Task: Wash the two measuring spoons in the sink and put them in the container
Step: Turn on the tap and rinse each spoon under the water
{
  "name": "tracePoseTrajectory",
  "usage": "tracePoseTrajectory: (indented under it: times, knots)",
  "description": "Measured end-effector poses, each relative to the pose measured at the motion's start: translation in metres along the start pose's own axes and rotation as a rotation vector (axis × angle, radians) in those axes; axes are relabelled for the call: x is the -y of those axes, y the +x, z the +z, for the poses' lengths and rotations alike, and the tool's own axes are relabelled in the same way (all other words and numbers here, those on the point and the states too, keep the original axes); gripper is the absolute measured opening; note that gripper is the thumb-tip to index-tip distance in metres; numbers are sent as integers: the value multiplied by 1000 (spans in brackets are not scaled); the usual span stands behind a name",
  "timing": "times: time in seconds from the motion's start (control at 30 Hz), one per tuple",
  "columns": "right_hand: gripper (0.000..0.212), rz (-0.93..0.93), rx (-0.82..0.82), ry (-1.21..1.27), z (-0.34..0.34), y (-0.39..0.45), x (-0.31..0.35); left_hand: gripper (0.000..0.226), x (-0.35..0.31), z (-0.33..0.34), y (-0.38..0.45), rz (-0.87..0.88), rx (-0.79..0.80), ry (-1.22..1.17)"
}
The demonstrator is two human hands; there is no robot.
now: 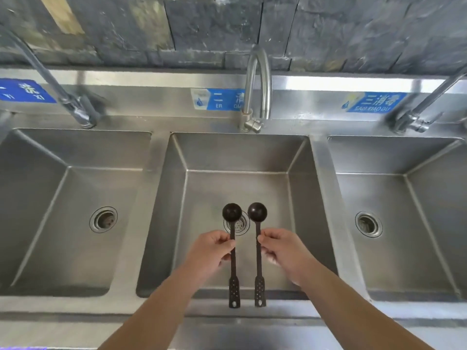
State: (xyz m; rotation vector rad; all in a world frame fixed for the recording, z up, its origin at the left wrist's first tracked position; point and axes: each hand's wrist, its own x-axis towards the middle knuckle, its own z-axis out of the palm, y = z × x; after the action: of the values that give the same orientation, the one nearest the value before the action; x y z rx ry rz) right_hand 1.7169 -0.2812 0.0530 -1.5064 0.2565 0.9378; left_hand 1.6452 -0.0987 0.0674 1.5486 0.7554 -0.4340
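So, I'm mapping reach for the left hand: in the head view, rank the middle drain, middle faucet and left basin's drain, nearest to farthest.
From the left hand:
1. Middle drain, just beyond the fingers.
2. Left basin's drain, off to the left.
3. Middle faucet, at the back rim.

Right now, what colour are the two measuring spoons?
Both measuring spoons are dark brown, clearest in the head view.
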Motion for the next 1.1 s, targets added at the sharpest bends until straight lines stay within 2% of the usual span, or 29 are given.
tracePoseTrajectory:
  times: [0.23, 0.47, 0.67, 0.83, 1.1]
  knots:
    - [15, 156, -165, 37, 3, 107, -27, 6, 20, -17, 114, -164, -29, -86]
    - [17, 249, -265, -28, -11, 187, -88, 4, 80, -21, 194, -266, -86, -95]
    - [20, 288, -293, -104, -34, 227, -132, 10, 134, -22, 239, -335, -180, -62]
    - [29, 306, -288, -129, -46, 254, -158, 23, 165, -14, 262, -398, -167, -52]
    - [26, 309, -285, -232, -55, 278, -182, 21, 185, 4, 282, -407, -164, -49]
